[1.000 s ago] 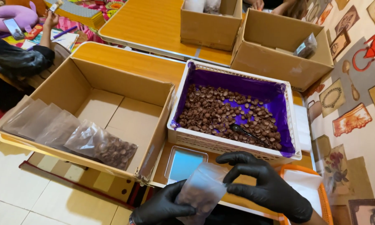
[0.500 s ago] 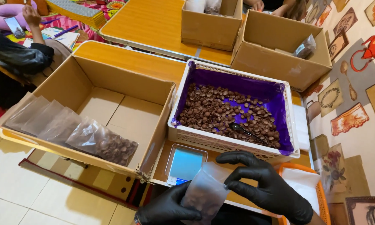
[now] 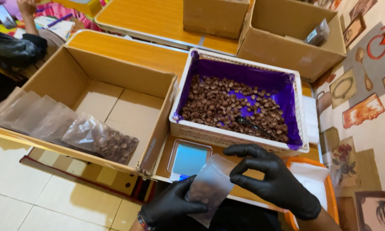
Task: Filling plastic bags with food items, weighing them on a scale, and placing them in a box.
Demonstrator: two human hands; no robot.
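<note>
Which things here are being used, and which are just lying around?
In use:
left hand and right hand, both on the bag
basket of brown pieces
spoon
scale
filled bags on the near box

Lying about:
far boxes
orange tray

The left hand (image 3: 172,208) is cut off at the wrist by the bottom edge, and its palm hides behind the bag (image 3: 209,188). The bag's contents blur through the cloudy plastic; its lower corner is hidden by the fingers. The right hand (image 3: 272,182) covers part of the orange tray (image 3: 329,192), which runs off the bottom edge. The scoop (image 3: 254,125) lies half buried among brown pieces. A person (image 3: 17,42) at top left is cropped by the edge. The far boxes (image 3: 295,38) are cut off at the top.
</note>
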